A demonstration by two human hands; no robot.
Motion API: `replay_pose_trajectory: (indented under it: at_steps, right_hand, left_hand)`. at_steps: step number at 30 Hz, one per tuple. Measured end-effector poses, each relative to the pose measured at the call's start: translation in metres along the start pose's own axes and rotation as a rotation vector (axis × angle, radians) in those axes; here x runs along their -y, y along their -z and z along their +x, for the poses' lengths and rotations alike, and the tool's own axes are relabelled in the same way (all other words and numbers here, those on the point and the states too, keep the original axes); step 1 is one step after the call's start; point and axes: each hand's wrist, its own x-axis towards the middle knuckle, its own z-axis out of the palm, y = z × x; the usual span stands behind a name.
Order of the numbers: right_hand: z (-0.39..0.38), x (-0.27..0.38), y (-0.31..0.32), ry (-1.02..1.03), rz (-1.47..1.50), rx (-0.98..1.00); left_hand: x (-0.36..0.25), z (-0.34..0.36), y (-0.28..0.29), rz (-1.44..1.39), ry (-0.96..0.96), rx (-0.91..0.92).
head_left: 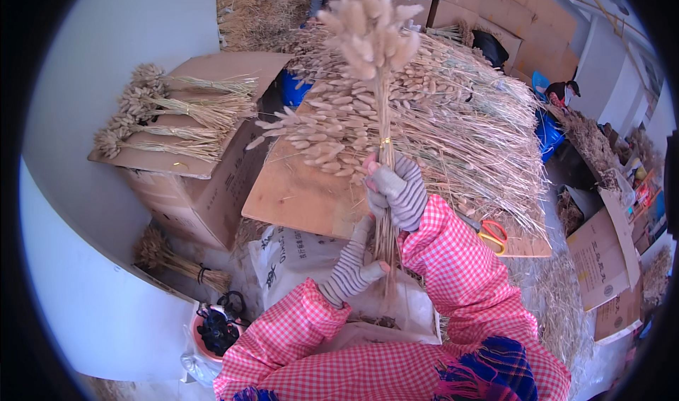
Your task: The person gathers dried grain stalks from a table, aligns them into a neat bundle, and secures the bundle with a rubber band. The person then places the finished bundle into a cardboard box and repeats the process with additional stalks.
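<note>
An upright bunch of dried bunny tail grass (382, 83), with fluffy beige heads on top and a thin yellow tie round the stems, stands in front of me. My right hand (399, 192), in a striped fingerless glove, is closed round the stems just below the tie. Lower down, my left hand (353, 266), gloved alike, lies beside the stem ends with thumb and fingers apart. Behind the bunch, a large pile of loose bunny tail grass (460, 125) covers a wooden board (297, 192). Scissors (493, 236) with red and yellow handles rest by the board's near right edge.
Tied bunches (191, 111) lie on a cardboard box (191, 196) at the left. Below it are another bunch (180, 263) and a pink tub (205, 337) of black ties. White sacks (304, 259) sit under the board. Another person (562, 93) is at the far right.
</note>
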Motion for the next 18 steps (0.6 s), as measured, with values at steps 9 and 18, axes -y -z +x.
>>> replay_pose_trajectory:
  at_steps: [9,18]
  right_hand:
    - [0.014,-0.008,-0.021,0.148,0.113,-0.124]
    - [0.002,-0.051,-0.027,-0.065,0.066,-0.251]
  left_hand:
    - [-0.011,-0.009,0.023,-0.007,0.343,-0.028]
    - [-0.008,-0.008,0.039,0.226,-0.021,-0.079]
